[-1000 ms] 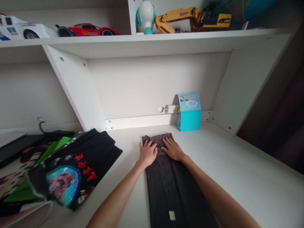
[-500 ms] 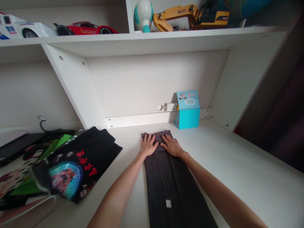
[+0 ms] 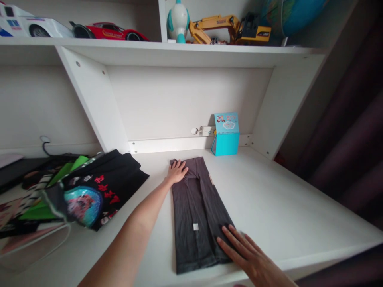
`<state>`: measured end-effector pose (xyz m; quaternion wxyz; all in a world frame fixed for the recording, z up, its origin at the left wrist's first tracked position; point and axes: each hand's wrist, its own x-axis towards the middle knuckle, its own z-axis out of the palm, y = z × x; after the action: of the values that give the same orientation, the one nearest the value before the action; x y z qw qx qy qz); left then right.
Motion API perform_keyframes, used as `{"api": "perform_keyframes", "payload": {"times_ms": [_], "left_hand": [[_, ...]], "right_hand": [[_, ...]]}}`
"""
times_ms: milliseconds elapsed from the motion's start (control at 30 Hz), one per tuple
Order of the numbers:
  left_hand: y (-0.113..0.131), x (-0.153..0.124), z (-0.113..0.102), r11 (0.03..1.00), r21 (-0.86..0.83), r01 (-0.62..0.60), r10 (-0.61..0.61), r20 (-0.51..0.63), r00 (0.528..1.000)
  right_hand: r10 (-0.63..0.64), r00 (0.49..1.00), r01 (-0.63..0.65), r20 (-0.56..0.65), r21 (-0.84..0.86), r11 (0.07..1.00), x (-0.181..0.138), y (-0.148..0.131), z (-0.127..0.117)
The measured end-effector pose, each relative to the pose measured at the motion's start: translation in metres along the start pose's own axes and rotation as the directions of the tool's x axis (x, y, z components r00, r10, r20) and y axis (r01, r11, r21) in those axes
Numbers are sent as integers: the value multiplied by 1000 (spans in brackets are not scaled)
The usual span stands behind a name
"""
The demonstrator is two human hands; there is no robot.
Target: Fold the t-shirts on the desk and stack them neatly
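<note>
A pair of dark grey trousers point(image 3: 187, 207) lies flat on the white desk, waistband at the far end and legs toward me. A small white tag shows on the fabric. My left hand point(image 3: 177, 172) rests with fingers spread on the far left of the waistband. Over the near right part of a trouser leg, my right hand point(image 3: 243, 249) is stretched out flat, its fingertips on or just above the cloth; contact is hard to tell.
Black printed clothes point(image 3: 119, 179) lie piled at the left, with a hanger hook point(image 3: 44, 145) behind. A blue desk calendar point(image 3: 227, 143) stands at the back near a power strip point(image 3: 206, 130). Overhead, the shelf point(image 3: 191, 48) carries toy cars, a toy excavator point(image 3: 230, 28) and a globe point(image 3: 295, 16).
My right hand has moved from the waistband down toward the near end of the trousers. The left hand stays at the waistband. The view has shifted, and the near hems now show.
</note>
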<state>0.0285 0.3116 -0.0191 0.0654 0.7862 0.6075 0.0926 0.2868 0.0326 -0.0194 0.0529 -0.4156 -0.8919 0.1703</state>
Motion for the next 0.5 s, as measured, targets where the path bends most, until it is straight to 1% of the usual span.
{"api": "perform_keyframes", "payload": {"times_ms": [67, 100, 133, 167, 233, 300, 333, 367, 433, 500], "left_hand": [[9, -16, -12, 1000, -18, -9, 9, 5, 1000], [16, -30, -21, 999, -34, -42, 43, 16, 999], [22, -49, -30, 994, -53, -97, 99, 34, 995], [29, -72, -40, 981, -73, -177, 182, 60, 981], [40, -129, -56, 925, -104, -364, 376, 139, 916], [44, -190, -63, 853, -98, -513, 521, 226, 823], [44, -217, -61, 819, -75, -569, 568, 243, 786], [41, -240, -56, 792, -32, -610, 598, 249, 762], [33, -272, -38, 756, 130, -641, 615, 194, 765], [24, -287, -19, 704, 285, -651, 655, 93, 750]], "right_hand": [[-22, 998, 18, -57, -71, 997, -6, 2, 7], [-30, 995, 21, -91, -105, 994, -7, 2, 9], [-39, 992, 22, -123, -135, 991, -7, 2, 10], [-44, 988, 20, -149, -159, 987, -6, 2, 10], [-42, 982, 7, -185, -190, 982, -4, 2, 10], [-55, 979, 11, -198, -217, 976, -1, 4, 12], [-66, 976, 17, -207, -233, 972, 0, 6, 14], [-79, 972, 21, -223, -252, 967, 1, 7, 17], [-115, 953, 29, -280, -293, 956, 3, 7, 20], [-166, 933, 60, -318, -317, 946, 0, 3, 18]]}}
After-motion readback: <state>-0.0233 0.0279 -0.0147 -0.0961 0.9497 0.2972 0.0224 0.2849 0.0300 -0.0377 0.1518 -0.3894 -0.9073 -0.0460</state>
